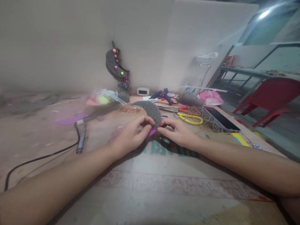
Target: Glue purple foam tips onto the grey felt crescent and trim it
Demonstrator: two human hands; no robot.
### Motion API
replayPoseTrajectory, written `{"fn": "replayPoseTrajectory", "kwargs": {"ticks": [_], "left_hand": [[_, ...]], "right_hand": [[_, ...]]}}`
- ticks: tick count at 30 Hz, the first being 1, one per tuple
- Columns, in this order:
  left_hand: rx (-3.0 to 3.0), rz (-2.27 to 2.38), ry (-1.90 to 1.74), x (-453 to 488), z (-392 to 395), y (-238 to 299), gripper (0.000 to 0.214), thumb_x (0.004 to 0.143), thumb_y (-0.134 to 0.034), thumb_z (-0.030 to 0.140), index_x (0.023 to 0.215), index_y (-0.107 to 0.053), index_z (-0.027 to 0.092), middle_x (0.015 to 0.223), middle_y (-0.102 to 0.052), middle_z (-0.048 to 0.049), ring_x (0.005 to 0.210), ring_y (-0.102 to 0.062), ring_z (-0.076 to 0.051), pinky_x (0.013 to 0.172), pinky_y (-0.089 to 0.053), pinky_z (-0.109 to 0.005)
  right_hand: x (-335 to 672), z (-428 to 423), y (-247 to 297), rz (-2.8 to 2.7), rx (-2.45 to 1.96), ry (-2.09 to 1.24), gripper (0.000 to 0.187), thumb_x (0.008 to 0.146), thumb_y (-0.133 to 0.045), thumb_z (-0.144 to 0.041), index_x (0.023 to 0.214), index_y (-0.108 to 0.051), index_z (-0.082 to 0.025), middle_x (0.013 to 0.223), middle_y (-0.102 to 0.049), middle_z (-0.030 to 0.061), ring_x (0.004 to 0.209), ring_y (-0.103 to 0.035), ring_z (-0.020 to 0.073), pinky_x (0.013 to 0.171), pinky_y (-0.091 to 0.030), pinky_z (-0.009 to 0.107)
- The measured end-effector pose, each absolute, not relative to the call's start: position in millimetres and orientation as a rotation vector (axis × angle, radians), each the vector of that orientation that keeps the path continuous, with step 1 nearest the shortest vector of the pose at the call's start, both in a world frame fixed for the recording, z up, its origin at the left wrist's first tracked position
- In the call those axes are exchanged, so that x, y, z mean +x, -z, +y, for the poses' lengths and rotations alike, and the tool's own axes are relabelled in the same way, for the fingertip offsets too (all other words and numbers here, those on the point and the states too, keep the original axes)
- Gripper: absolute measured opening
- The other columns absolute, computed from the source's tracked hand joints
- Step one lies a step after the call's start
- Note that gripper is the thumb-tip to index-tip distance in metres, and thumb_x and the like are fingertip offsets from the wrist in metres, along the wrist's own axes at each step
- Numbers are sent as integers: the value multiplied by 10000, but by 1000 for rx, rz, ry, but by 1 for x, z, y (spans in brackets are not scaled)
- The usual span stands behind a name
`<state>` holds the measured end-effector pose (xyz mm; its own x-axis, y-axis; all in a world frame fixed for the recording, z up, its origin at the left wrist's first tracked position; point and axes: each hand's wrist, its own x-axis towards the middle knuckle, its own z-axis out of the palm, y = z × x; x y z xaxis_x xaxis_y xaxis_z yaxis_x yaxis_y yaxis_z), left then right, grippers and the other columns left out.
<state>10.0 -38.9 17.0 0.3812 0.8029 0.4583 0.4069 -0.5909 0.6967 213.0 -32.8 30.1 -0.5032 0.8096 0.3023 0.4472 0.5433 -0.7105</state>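
Note:
A crescent wrapped in grey yarn (153,110) stands in front of me above the cardboard. Its lower end shows a bit of purple (152,132). My left hand (136,131) is closed, thumb and fingers pinching the crescent near that end. At the crescent's right edge my right hand (177,132) is closed too, its thumb and forefinger together; whatever lies between them is too small to make out. Just beyond my right hand lie scissors with yellow and orange handles (189,118) and a loose tangle of grey yarn (212,122).
Further back are a blue glue gun (165,96), a small clock (142,91), a grey yarn ball (191,99) and a clear bottle (201,72). A phone (221,119) lies right. A decorated crescent (114,64) hangs on the wall. A pen (81,139) and black cable (44,157) lie left.

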Motion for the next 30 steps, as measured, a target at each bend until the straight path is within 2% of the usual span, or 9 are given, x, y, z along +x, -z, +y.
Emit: {"fn": "replayPoseTrajectory", "kwargs": {"ticks": [6,12,15,18,24,30], "left_hand": [[2155,1013,-1101,10,-39,-19,128,913,-473,258,963,-573,197,929,-652,-23,873,-610,-151,794,-480,-292],[2090,1067,-1099,13,-39,-20,126,906,-480,260,951,-576,192,912,-647,-23,843,-600,-149,747,-478,-281],[2075,1074,-1113,13,-38,-19,133,905,-481,262,959,-581,192,926,-643,-25,856,-592,-152,753,-475,-283],[2065,1066,-1115,12,-38,-18,137,906,-483,266,964,-584,192,941,-637,-28,878,-585,-155,761,-470,-283],[1949,984,-1099,13,-37,-16,136,915,-489,283,969,-574,191,939,-620,-28,850,-574,-144,716,-455,-267],[1910,865,-1110,11,-31,-7,154,929,-495,301,1034,-545,201,1020,-607,-42,946,-572,-157,808,-445,-288]], "right_hand": [[212,-33,-30,-2090,-991,-715,146,841,-557,-282,746,-602,-181,722,-615,0,715,-555,141,695,-439,267],[217,-28,-27,-2012,-961,-871,293,922,-464,-371,759,-597,-168,741,-592,9,688,-542,127,659,-432,254],[217,-27,-28,-2059,-981,-849,236,881,-541,-365,817,-650,-166,779,-641,15,732,-574,139,689,-442,259],[215,-28,-29,-2100,-1015,-762,159,829,-607,-311,798,-673,-170,772,-669,12,743,-597,144,710,-452,263],[215,-29,-29,-2011,-1066,-801,197,857,-563,-301,742,-657,-171,717,-664,11,668,-592,129,640,-456,254],[216,-28,-26,-1978,-999,-846,194,859,-568,-321,769,-655,-173,752,-666,14,706,-604,135,681,-474,265]]}}
